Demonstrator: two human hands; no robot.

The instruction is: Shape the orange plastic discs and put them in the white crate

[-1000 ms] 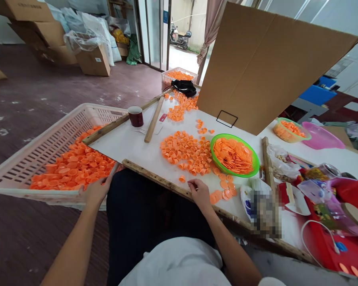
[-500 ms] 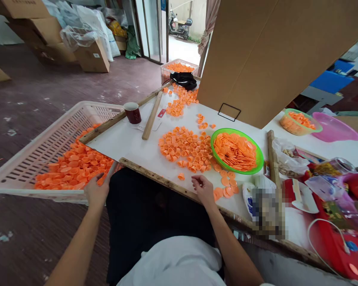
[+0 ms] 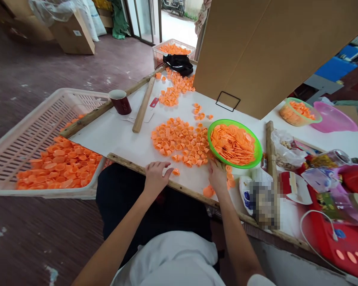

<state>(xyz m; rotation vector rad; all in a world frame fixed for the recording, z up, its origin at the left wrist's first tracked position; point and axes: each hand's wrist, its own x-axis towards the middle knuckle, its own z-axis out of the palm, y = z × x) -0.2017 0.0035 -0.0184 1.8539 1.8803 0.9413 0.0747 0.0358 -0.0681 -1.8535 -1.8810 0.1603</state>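
Observation:
My left hand (image 3: 157, 176) is over the table's front edge, thumb and fingers apart, with nothing seen in it. Just right of its thumb lies a single orange plastic cup (image 3: 176, 172). My right hand (image 3: 217, 174) reaches forward beside the green bowl (image 3: 260, 153), fingers stretched toward the loose orange discs at its near side. Its fingertips are partly hidden; contact with a disc is unclear. More loose discs (image 3: 209, 191) lie around that wrist. Flat orange discs (image 3: 232, 143) fill the bowl. Left of it spreads a group of small orange cups (image 3: 179, 139).
Left of the table stands a pink crate (image 3: 47, 192) of orange pieces. A maroon mug (image 3: 121, 103) and a wooden stick (image 3: 143, 105) are on the left part. A large cardboard sheet (image 3: 256, 51) rises at the back. Wooden strips (image 3: 128, 163) edge the table.
My left hand has left the crate's rim and come over the table edge beside the single cup. My right hand has moved forward to the discs near the bowl. The view has shifted.

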